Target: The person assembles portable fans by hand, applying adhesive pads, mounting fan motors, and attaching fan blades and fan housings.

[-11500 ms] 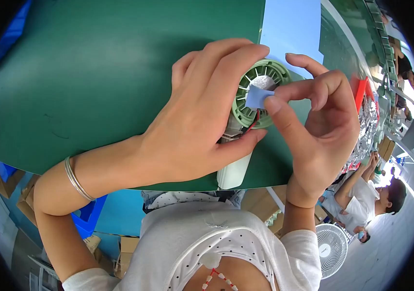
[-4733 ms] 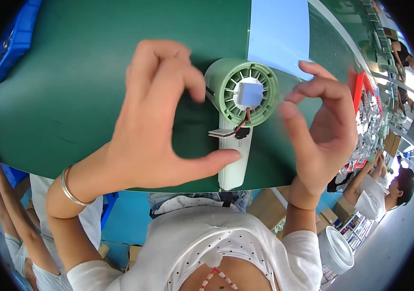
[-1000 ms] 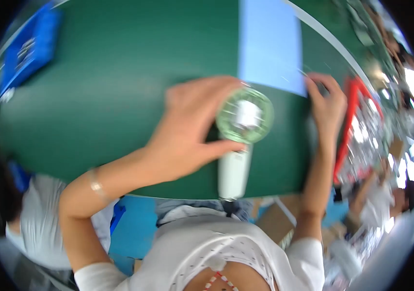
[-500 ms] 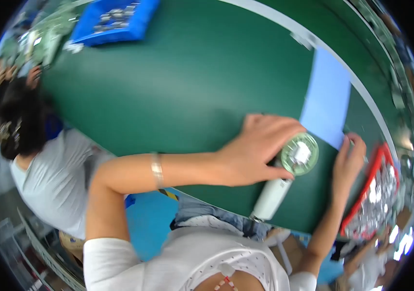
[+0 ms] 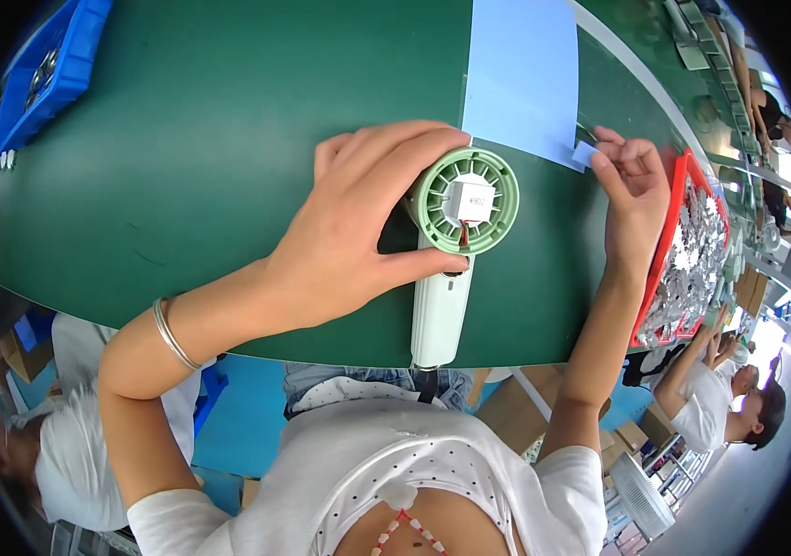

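Observation:
My left hand [image 5: 349,222] is wrapped round the head of a handheld fan [image 5: 442,310] with a green ring and a white handle. Its open round face points up, showing a white square block [image 5: 471,200] and a red wire inside. The handle lies toward me over the table's near edge. My right hand [image 5: 634,181] pinches a small blue piece of film [image 5: 584,154] with thumb and fingers. That piece is at the near right corner of a light blue sheet [image 5: 521,79], which lies flat beyond the fan.
A red tray [image 5: 652,278] full of small silvery metal pieces stands to the right, close to my right forearm. At the far left is a blue bin [image 5: 67,65] with metal parts. The table [image 5: 182,167] is green, with a curved near edge. Other people sit at both sides.
My view has shifted, so the fan and sheet appear further left and upright. My right hand, at the sheet's corner before, now has the small blue piece at its fingertips. The left hand still grips the fan.

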Demonstrator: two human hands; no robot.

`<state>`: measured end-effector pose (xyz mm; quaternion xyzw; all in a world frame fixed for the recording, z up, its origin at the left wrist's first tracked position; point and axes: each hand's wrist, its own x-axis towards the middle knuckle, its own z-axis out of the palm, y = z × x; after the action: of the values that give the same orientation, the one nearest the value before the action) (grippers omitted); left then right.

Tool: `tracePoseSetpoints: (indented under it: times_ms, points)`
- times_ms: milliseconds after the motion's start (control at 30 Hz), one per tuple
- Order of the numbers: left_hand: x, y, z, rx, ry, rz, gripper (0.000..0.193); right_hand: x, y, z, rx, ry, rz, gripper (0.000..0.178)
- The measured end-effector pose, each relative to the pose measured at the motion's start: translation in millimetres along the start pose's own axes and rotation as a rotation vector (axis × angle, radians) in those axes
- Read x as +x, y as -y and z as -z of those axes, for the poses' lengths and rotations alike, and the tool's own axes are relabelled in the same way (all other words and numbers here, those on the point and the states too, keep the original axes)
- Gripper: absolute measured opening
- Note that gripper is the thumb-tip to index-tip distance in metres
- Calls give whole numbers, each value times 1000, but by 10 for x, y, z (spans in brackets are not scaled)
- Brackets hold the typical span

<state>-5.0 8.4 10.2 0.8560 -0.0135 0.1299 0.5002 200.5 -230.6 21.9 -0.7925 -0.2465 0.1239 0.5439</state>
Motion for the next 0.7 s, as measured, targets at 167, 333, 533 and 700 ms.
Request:
tracePoseSetpoints:
  times_ms: [167,333,533,700]
  points:
    - [-2,18,-14,20,11,6,84,-217,421,-141,232,32,-25,25]
    - [6,-5,9,27,5,7,84,-400,845,-572,329,123,-69,33]
    - [4,10,-10,23,-20,-10,84,-403,934,-791,202,169,-70,35]
    - [12,25,-15,11,-20,-18,82,-406,930,-875,173,162,-104,35]
